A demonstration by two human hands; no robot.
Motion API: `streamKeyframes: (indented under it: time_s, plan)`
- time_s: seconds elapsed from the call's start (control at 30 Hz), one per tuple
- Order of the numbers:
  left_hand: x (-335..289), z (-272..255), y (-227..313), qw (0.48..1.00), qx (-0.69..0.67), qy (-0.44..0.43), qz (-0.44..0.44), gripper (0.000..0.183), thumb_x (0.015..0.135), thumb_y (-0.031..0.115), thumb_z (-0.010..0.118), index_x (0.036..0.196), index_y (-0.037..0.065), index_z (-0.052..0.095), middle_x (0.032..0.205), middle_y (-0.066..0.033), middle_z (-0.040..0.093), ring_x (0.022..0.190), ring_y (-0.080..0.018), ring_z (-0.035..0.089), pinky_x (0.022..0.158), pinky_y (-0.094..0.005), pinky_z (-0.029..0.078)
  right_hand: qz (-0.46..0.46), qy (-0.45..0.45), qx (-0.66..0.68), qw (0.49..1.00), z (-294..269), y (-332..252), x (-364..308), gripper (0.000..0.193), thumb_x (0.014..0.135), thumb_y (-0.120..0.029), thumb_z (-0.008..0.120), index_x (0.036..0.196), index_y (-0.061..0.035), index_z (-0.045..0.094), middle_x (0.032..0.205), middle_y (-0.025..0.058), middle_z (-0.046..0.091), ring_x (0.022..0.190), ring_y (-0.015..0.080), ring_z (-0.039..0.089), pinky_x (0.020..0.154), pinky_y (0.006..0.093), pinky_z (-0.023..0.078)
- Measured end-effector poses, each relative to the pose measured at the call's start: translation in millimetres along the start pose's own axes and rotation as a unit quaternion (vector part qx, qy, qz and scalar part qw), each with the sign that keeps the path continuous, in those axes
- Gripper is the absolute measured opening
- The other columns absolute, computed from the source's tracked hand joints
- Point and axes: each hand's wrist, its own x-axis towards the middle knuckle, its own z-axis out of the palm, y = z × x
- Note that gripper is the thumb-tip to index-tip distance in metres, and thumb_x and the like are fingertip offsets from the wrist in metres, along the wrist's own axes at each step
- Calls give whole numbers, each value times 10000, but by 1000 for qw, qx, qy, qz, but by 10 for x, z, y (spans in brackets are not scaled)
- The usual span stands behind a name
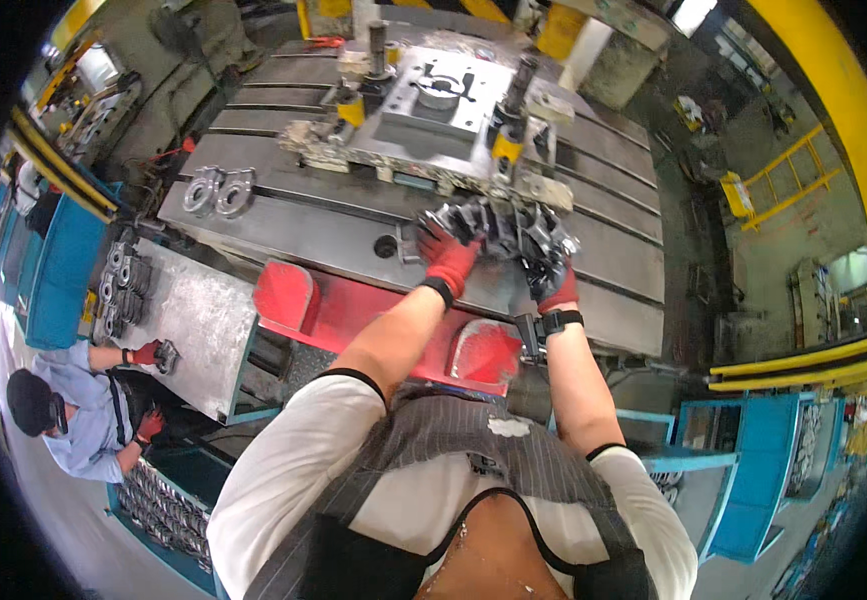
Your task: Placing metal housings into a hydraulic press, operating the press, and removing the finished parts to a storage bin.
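Note:
A row of grey ring-shaped metal castings (pixel 498 228) lies close together at the near edge of the steel press table (pixel 338 228). Red gloves cover both my hands. My left hand (pixel 448 252) grips the castings at the left end, its fingers over their tops and its thumb toward the middle. At the right end, my right hand (pixel 553 280) is closed round castings; its glove is blackened and the fingers are partly hidden. The castings overlap, so single pieces are hard to tell apart.
Beyond the castings stands a die block (pixel 443 95) with guide posts (pixel 518 85). Two castings (pixel 218 192) lie on the table's left. A red chute-like guard (pixel 383 325) lines the near edge. At left, a co-worker (pixel 88 400) handles a casting beside a metal side table (pixel 193 320).

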Motion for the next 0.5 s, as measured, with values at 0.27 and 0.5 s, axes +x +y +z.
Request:
streamKeyframes:
  time_s: [0.27, 0.5]
  plan:
    - [261, -313, 267, 979, 186, -39, 73, 1119, 646, 527, 681, 1388, 1, 30, 1418, -279, 106, 1318, -415, 105, 1080, -450, 98, -142, 53, -655, 740, -1387, -593, 154, 464, 804, -298, 625, 1137, 6, 516, 968, 128, 614, 868, 252, 585, 775, 329, 459]
    - [-321, -514, -86, 976, 122, 95, 150, 1101, 648, 598, 640, 1398, 32, 66, 1416, -278, 97, 1313, -414, 113, 1077, -455, 115, -204, -121, -820, 521, -198, -1287, -132, 817, 581, -317, 774, 1265, -56, 412, 1233, 188, 469, 1155, 354, 427, 956, 423, 362]
